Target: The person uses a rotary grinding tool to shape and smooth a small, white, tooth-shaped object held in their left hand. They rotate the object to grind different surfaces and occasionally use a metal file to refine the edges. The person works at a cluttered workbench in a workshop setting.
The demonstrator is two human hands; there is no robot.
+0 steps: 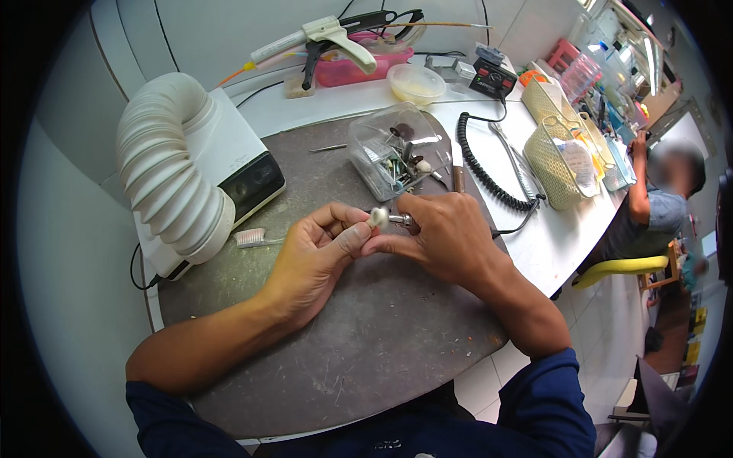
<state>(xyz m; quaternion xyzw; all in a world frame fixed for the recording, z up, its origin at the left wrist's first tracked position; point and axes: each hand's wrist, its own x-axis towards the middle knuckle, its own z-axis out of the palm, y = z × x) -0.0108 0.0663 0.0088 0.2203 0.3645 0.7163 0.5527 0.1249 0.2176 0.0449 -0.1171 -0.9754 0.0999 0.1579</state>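
Observation:
My left hand (328, 244) is closed, pinching a small pale piece (370, 222) between thumb and fingertips at the centre of the view. My right hand (435, 229) grips a metal rotary handpiece (401, 220), whose whitish tip (380, 216) meets the small piece; the exact contact is too small to make out. My right thumb is beside my left thumb. Just beyond my hands, a clear plastic box (366, 172) holds burs and small tools. Behind my left hand lies a toothbrush (250, 237) on the worn grey board (336, 359).
A white extractor with a ribbed hose (164, 172) stands left. At the back are a glue gun (336, 42), pink tray (359, 70), lidded tub (416, 82) and control box (492, 79) with coiled cord. Baskets (561, 168) line the right; beyond, another person (660, 210) sits.

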